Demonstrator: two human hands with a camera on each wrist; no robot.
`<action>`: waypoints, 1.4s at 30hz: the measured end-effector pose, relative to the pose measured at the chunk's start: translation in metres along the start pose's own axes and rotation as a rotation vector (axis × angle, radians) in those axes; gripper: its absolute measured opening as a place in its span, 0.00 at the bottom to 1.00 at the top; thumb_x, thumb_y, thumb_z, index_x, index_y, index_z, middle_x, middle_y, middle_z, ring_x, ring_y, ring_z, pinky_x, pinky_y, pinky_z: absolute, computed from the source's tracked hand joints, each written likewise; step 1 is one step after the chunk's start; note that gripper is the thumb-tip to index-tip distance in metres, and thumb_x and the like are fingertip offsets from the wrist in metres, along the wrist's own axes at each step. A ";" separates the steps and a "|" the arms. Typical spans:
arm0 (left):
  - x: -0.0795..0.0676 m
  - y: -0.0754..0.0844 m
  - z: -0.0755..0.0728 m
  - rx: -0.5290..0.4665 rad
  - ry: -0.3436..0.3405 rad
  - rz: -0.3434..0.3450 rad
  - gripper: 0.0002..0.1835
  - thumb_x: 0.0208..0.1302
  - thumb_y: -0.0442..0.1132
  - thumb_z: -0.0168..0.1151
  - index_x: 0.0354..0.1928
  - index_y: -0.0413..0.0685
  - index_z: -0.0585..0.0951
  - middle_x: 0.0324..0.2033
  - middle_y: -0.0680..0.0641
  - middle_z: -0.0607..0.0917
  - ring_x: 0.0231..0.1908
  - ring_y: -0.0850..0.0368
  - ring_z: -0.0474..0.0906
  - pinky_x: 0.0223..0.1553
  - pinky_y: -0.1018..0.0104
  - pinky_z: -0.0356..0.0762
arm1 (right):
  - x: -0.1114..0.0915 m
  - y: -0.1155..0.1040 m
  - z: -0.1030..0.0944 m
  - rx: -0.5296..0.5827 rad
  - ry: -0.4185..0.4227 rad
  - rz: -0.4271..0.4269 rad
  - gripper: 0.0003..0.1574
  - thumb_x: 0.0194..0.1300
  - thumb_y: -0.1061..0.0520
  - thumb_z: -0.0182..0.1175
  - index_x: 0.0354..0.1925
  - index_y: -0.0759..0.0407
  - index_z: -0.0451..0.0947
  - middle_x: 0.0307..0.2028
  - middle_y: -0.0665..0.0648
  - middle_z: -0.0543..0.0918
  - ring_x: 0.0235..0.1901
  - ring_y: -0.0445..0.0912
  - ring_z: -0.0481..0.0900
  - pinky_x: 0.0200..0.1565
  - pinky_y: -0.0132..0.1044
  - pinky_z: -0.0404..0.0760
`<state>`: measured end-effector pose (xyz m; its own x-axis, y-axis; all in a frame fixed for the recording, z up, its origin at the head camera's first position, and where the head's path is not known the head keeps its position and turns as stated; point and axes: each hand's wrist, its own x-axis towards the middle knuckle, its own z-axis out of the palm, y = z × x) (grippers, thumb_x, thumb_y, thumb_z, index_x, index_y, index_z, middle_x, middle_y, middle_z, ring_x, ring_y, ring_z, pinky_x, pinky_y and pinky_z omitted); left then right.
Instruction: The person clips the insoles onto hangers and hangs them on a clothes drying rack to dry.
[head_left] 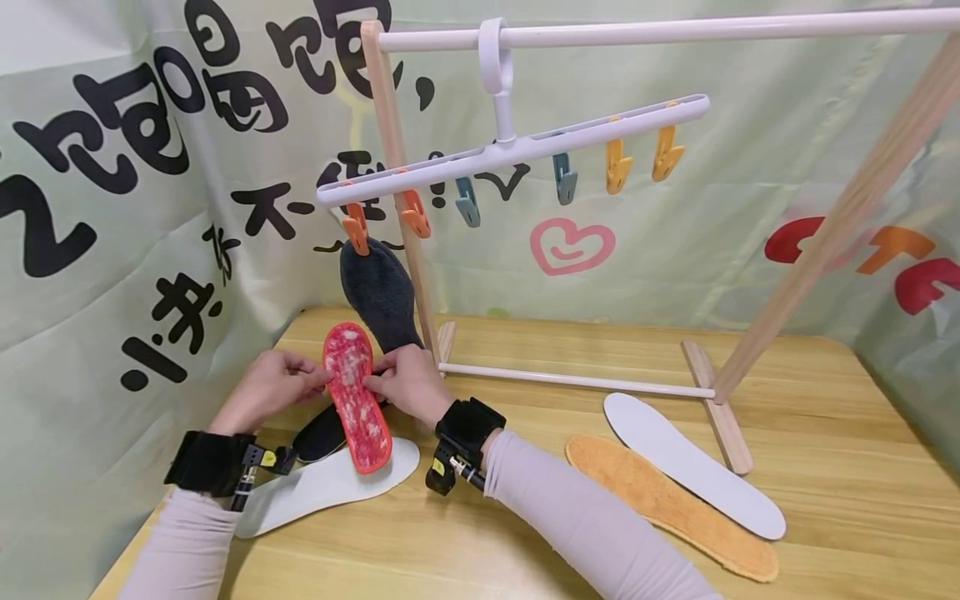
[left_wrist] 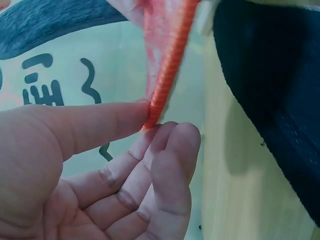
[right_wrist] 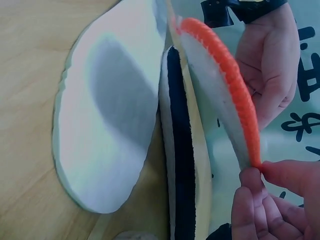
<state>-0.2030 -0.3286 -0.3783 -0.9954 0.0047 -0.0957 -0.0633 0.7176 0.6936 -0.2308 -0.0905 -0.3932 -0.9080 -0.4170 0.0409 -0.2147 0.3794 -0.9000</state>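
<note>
A person's left hand [head_left: 279, 387] and right hand [head_left: 411, 383] pinch opposite edges of a slender, mottled red-and-white insole [head_left: 356, 396] with ribbed orange rim [left_wrist: 172, 65], held up near a plush dark-grey insole [head_left: 378, 293] hanging from an orange plastic clip [head_left: 356, 232].

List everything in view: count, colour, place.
Table: one, yellowish wood, below
Backdrop: one, pale green, behind
Rack: one, wood and white, on table
Hanger: one, white, on rack
Clips: six, orange, blue, yellow, on hanger
Dark insole: one, charcoal, clipped to hanger
Red insole: one, red, above table
Black insole: one, black, table left
White insoles: two, white, table left and right
Orange insole: one, orange, table right
Sleeves: two, pale, foreground
Wristbands: two, black, near sleeves
Cameras: two, black, on wristbands
Left grip, right grip: two, bare, pinching red insole
</note>
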 end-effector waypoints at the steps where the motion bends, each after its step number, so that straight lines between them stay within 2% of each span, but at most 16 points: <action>1: 0.000 0.000 -0.001 -0.011 -0.007 0.002 0.19 0.77 0.47 0.67 0.49 0.34 0.89 0.41 0.39 0.93 0.38 0.53 0.91 0.41 0.65 0.85 | 0.000 0.000 0.000 0.024 -0.001 0.008 0.13 0.71 0.57 0.73 0.49 0.63 0.91 0.30 0.55 0.93 0.29 0.43 0.91 0.30 0.27 0.82; 5: -0.001 0.002 -0.002 -0.069 -0.038 0.000 0.18 0.76 0.44 0.67 0.49 0.33 0.88 0.42 0.38 0.93 0.39 0.53 0.91 0.43 0.63 0.89 | 0.002 0.002 -0.001 0.070 -0.009 0.029 0.12 0.70 0.58 0.74 0.48 0.63 0.91 0.31 0.57 0.93 0.33 0.49 0.94 0.31 0.29 0.86; 10: -0.002 0.006 -0.004 -0.117 -0.066 0.008 0.17 0.76 0.42 0.67 0.50 0.31 0.87 0.41 0.39 0.93 0.37 0.56 0.91 0.44 0.63 0.90 | 0.001 0.002 -0.002 0.031 -0.016 0.017 0.13 0.71 0.55 0.74 0.48 0.63 0.91 0.32 0.56 0.94 0.36 0.52 0.94 0.30 0.26 0.83; 16: -0.003 0.011 -0.005 -0.124 -0.083 0.001 0.16 0.76 0.41 0.67 0.49 0.31 0.87 0.39 0.41 0.93 0.38 0.54 0.91 0.44 0.62 0.90 | 0.001 0.000 -0.004 -0.013 -0.005 -0.002 0.14 0.71 0.54 0.73 0.49 0.62 0.90 0.31 0.54 0.93 0.31 0.45 0.93 0.30 0.24 0.80; 19: -0.004 0.012 -0.006 -0.154 -0.103 0.000 0.16 0.76 0.41 0.67 0.49 0.30 0.86 0.39 0.41 0.93 0.39 0.53 0.91 0.45 0.61 0.90 | 0.000 -0.001 -0.006 -0.042 0.000 -0.018 0.14 0.72 0.53 0.72 0.49 0.61 0.90 0.32 0.53 0.92 0.28 0.39 0.90 0.30 0.24 0.80; 24: -0.005 0.014 -0.007 -0.172 -0.128 0.015 0.15 0.76 0.40 0.67 0.48 0.30 0.86 0.38 0.41 0.93 0.38 0.52 0.92 0.45 0.61 0.91 | 0.000 0.000 -0.007 -0.061 0.010 -0.035 0.12 0.72 0.53 0.72 0.48 0.60 0.89 0.32 0.52 0.91 0.27 0.34 0.85 0.31 0.24 0.79; 30: -0.007 0.017 -0.009 -0.166 -0.149 0.031 0.15 0.76 0.39 0.67 0.47 0.29 0.86 0.37 0.41 0.93 0.37 0.53 0.92 0.44 0.62 0.91 | 0.000 0.000 -0.009 -0.080 0.020 -0.069 0.11 0.72 0.54 0.73 0.47 0.60 0.89 0.33 0.52 0.91 0.28 0.32 0.81 0.32 0.23 0.77; 42: -0.012 0.022 -0.013 -0.151 -0.142 0.052 0.15 0.78 0.41 0.66 0.47 0.31 0.87 0.37 0.44 0.94 0.38 0.54 0.92 0.45 0.62 0.91 | -0.002 -0.004 -0.014 -0.061 0.012 -0.121 0.11 0.73 0.53 0.72 0.44 0.61 0.89 0.33 0.53 0.89 0.28 0.33 0.78 0.33 0.23 0.76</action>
<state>-0.1931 -0.3220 -0.3521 -0.9781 0.1450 -0.1494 -0.0327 0.6016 0.7981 -0.2333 -0.0799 -0.3837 -0.8783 -0.4531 0.1527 -0.3439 0.3767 -0.8601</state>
